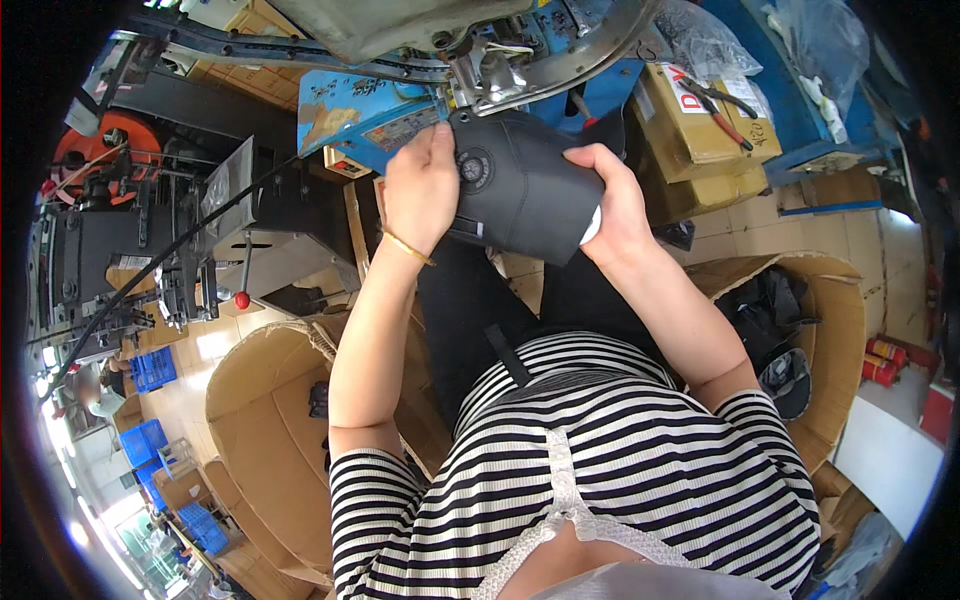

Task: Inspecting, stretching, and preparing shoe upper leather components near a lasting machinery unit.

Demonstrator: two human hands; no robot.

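Between my two hands is a black cap (530, 185), held up just below the machine's metal head. A round dark emblem and a stitched seam show on its upper face. My left hand (420, 190) is closed at the cap's left edge, its thumb and fingers up near the machine; the fingertips are partly hidden. My right hand (617, 205) grips the other end, thumb on top and fingers underneath. Something white (592, 226) peeks out beside the right palm, perhaps the cap's lining.
A blue machine with a curved metal arm (600, 65) stands close ahead. To its right, pliers (725, 118) lie on a cardboard box (690, 150) beside clear plastic bags (705, 40). Large open cartons flank me; the right carton (835, 330) holds dark caps. Black machinery (95, 240) fills the left.
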